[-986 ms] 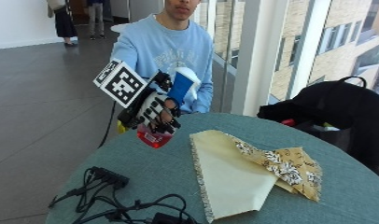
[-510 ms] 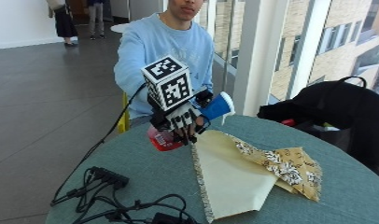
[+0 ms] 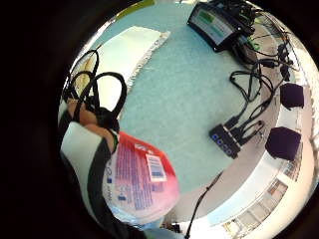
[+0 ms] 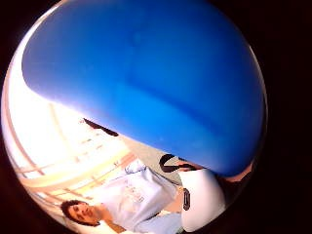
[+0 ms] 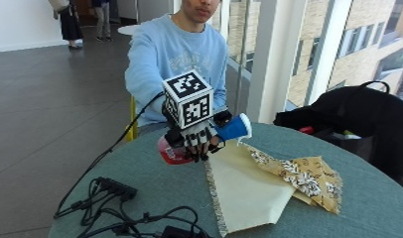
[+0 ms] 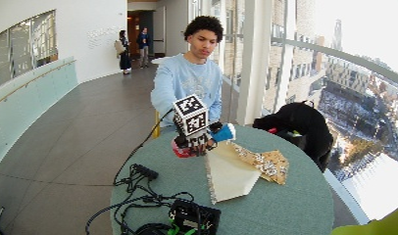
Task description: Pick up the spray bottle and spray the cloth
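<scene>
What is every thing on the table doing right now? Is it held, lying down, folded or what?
Spray bottle: held tilted above the table, blue head pointing toward the cloth.
Right hand: fingers curled round the spray bottle.
Cloth: lying on the table, partly folded, patterned side showing at one edge.
Black bag: resting at the table's far edge.
Cables: lying tangled on the table.

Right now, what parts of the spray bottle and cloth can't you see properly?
- Spray bottle: the trigger and neck are hidden in the outside view by the gloved right hand.
- Thumb side palm view: the blue spray head fills the picture, hiding the cloth.
- Bottle label: the print is too small to read.
- Cloth: its folded underside is hidden.
</scene>
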Demonstrator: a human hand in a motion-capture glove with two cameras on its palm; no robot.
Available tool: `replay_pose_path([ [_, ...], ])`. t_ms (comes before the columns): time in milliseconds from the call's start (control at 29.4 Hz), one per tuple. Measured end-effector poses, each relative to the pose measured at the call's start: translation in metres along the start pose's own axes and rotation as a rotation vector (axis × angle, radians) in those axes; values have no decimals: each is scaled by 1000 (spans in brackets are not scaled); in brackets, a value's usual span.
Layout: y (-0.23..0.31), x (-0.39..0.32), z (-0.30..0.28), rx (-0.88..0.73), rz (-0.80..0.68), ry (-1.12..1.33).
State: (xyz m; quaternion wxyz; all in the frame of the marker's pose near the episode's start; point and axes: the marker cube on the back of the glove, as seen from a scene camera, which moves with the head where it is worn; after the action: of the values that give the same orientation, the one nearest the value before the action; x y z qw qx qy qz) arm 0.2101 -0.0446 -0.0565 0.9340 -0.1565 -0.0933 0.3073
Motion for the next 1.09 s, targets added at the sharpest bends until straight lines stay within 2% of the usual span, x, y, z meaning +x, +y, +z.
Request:
replay_pose_path([
  [850, 1, 2, 3, -1, -3, 16],
  [1088, 10, -12, 2, 48, -88, -103],
])
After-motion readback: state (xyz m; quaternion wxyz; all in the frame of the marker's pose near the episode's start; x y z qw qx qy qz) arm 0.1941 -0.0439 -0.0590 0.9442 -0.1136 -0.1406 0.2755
